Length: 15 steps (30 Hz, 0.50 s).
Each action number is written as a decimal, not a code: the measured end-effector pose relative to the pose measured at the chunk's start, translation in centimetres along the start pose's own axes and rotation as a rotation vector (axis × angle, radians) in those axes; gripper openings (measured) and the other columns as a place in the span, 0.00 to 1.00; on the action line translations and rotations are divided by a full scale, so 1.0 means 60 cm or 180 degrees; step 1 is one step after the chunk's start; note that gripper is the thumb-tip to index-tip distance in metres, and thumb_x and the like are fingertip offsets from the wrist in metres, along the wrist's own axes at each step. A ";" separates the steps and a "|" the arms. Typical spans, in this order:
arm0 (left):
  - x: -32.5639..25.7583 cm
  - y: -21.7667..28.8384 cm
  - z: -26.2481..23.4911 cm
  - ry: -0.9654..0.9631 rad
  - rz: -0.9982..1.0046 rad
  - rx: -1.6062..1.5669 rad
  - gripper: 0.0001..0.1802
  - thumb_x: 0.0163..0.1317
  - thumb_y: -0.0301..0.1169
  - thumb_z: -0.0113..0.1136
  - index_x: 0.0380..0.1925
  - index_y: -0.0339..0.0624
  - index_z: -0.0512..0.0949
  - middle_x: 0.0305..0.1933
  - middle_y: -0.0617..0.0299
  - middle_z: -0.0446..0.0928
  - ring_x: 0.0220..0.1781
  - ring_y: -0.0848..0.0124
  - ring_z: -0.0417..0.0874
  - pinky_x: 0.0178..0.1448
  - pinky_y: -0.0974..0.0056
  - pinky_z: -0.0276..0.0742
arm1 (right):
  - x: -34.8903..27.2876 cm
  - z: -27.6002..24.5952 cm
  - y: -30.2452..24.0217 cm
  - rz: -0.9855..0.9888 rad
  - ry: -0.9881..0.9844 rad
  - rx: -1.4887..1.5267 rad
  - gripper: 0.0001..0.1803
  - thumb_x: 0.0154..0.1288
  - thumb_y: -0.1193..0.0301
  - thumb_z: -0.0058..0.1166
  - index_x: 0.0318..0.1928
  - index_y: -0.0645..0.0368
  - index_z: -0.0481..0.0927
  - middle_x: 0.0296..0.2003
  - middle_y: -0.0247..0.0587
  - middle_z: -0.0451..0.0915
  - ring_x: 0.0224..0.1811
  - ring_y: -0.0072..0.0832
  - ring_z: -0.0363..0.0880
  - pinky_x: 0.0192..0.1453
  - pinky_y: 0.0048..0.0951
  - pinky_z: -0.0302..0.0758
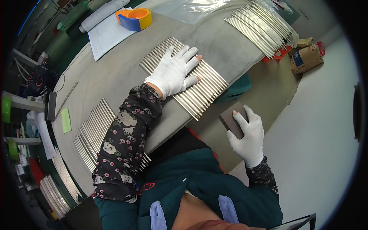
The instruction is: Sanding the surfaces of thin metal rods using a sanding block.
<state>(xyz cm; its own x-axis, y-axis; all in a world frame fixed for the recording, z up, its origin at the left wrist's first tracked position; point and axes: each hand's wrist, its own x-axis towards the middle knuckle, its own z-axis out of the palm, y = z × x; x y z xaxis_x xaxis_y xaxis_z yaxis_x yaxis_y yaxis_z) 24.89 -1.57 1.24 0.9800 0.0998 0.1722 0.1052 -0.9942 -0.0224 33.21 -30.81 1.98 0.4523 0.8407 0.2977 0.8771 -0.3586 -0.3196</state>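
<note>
A row of shiny metal rods lies side by side near the table's front edge. My left hand, in a white glove with some bare fingertips, rests on these rods with its fingers spread. Off the table edge to the right, my right hand, gloved the same way, grips a dark grey-brown rectangular block. The block is apart from the rods. Under my left forearm lies a second row of metal rods, partly hidden by the patterned sleeve.
More metal rods are piled at the far right of the grey table. A tape roll in an orange and blue holder sits on white paper. A green note lies at left. Brown sacks stand on the floor.
</note>
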 end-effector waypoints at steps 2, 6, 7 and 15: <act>-0.018 0.000 -0.016 0.0259 -0.0003 0.0165 0.41 0.67 0.63 0.38 0.69 0.45 0.62 0.75 0.48 0.56 0.76 0.47 0.54 0.76 0.40 0.46 | 0.002 -0.002 -0.004 -0.0106 0.0107 0.0029 0.30 0.42 0.69 0.67 0.52 0.54 0.78 0.58 0.54 0.71 0.51 0.49 0.73 0.54 0.43 0.74; -0.117 -0.015 -0.089 0.0547 0.0223 -0.0228 0.43 0.66 0.67 0.35 0.70 0.46 0.61 0.75 0.46 0.55 0.75 0.42 0.56 0.75 0.39 0.48 | 0.002 0.009 0.001 -0.0044 0.0078 0.0048 0.31 0.43 0.71 0.66 0.54 0.54 0.77 0.59 0.54 0.69 0.53 0.49 0.72 0.56 0.44 0.73; -0.163 -0.024 -0.110 0.0400 0.0211 -0.0255 0.44 0.66 0.67 0.35 0.71 0.46 0.60 0.75 0.44 0.54 0.74 0.41 0.57 0.75 0.41 0.49 | 0.002 0.009 0.002 -0.0125 0.0013 0.0145 0.31 0.43 0.71 0.66 0.54 0.54 0.77 0.59 0.54 0.69 0.53 0.49 0.72 0.56 0.44 0.73; -0.452 -0.010 -0.132 -0.0396 -0.0512 -0.0657 0.43 0.67 0.63 0.39 0.72 0.45 0.55 0.75 0.41 0.53 0.75 0.43 0.56 0.75 0.41 0.50 | 0.014 -0.001 -0.001 -0.0234 0.0141 0.0095 0.34 0.46 0.77 0.64 0.59 0.57 0.75 0.63 0.56 0.68 0.60 0.50 0.68 0.63 0.44 0.68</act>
<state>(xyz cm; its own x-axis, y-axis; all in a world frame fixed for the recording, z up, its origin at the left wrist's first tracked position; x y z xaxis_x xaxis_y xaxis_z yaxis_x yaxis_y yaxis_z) -3.12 -4.01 4.37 0.9680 0.2483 0.0349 0.2368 -0.9511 0.1984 33.58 -30.11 2.32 0.3942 0.8453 0.3605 0.9032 -0.2838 -0.3221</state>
